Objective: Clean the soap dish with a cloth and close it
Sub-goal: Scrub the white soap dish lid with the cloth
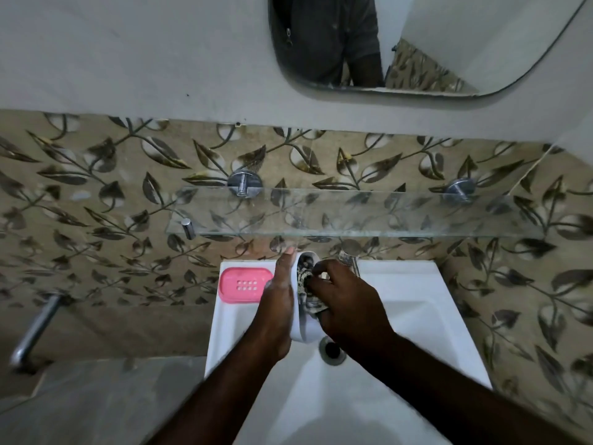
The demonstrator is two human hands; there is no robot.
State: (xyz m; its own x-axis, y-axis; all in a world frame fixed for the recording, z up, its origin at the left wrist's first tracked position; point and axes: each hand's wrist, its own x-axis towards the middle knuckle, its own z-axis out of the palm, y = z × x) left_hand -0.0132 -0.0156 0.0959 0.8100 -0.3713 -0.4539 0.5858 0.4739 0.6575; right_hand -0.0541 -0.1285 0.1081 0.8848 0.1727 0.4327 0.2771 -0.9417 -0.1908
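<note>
Our left hand (277, 303) braces the soap dish (303, 329) flat-fingered over the sink (417, 300); right hand (346, 300) pinches the cloth (305, 279) inside. Light, slick plastic, we judge: hold its rim.

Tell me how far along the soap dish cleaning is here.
Done: the dish is apart, the pink part lying on the sink ledge. In hand: left hand steadies the white part over the basin while right hand rubs the cloth inside it. Left: finishing the wipe and closing.
</note>
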